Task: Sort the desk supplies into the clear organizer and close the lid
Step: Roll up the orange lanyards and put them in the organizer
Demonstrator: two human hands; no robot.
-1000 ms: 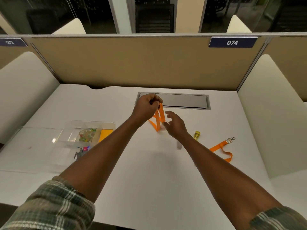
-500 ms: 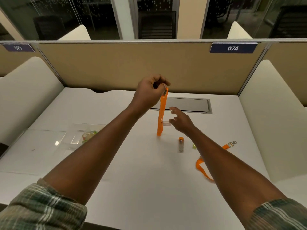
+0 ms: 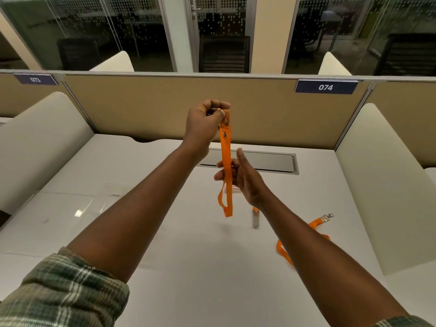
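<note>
Orange woven lanyard [image 3: 226, 161] is pinched at its metal clip by the closed left hand [image 3: 205, 125], dangling above the white desk [image 3: 188, 267] | right hand [image 3: 243, 175] half-open, fingers touching strap, grip uncertain | step: gathering lanyard | next: folding, then carrying to the clear plastic organizer [image 3: 70, 208] at 9 o'clock.

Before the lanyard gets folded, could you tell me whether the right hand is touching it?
Cannot tell: in the head view the hanging lanyard crosses the open right hand, but contact isn't plain.
</note>
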